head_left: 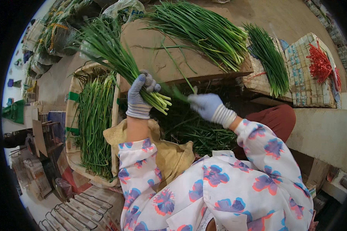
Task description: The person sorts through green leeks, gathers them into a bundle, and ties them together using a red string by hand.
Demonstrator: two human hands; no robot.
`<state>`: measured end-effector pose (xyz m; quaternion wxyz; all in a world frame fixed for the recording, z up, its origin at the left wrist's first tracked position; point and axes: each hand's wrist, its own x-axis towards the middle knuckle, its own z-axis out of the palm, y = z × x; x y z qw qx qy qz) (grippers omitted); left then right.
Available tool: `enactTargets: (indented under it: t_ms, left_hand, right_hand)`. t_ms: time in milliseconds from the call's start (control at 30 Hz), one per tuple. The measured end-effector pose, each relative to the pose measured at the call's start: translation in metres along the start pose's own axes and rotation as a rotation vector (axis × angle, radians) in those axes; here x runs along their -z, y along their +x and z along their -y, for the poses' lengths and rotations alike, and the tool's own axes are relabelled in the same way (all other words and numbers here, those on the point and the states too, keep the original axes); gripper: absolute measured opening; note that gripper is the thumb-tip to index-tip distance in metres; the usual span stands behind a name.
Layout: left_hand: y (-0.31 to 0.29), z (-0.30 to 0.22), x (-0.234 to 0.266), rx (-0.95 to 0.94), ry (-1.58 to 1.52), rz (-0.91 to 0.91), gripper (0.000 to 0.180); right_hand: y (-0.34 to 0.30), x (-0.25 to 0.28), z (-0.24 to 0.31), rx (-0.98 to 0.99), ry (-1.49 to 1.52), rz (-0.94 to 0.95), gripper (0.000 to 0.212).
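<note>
My left hand (pixel 140 95), in a striped glove, is closed round a bunch of garlic chives (pixel 119 63). Its pale cut ends point right and its leaves fan to the upper left. Just right of those ends is my gloved right hand (pixel 210 106), smeared by motion, its fingers pinched together on a few green chive leaves (pixel 178 93). Beyond both hands, a big pile of chives (pixel 204 32) lies on a brown board (pixel 142 46). Loose leaves (pixel 204 138) litter the dark space below my hands.
At left, a long crate (pixel 70 148) holds more chives (pixel 96 123). A separate bundle (pixel 270 57) rests right of the board, beside a wrapped block (pixel 302 90) topped with red ties (pixel 319 65). Yellowish cloth (pixel 165 154) lies by my left forearm. Bagged greens (pixel 61 38) stand at the far left.
</note>
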<state>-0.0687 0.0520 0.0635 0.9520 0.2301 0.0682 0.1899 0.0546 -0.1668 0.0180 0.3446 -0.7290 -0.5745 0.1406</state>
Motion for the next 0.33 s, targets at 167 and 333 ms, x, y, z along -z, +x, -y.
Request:
enactTargets:
  t_ms: [167,333]
  left_hand:
    - [0.008,-0.009,0.002,-0.009,0.032,0.002,0.013]
    - [0.014,-0.008,0.008,0.012,-0.027,0.004,0.016]
  right_hand:
    - [-0.054,0.014,-0.003,-0.253,0.003,0.482,0.024]
    - [-0.035,0.076,0.021,-0.684,0.884,-0.034,0.021]
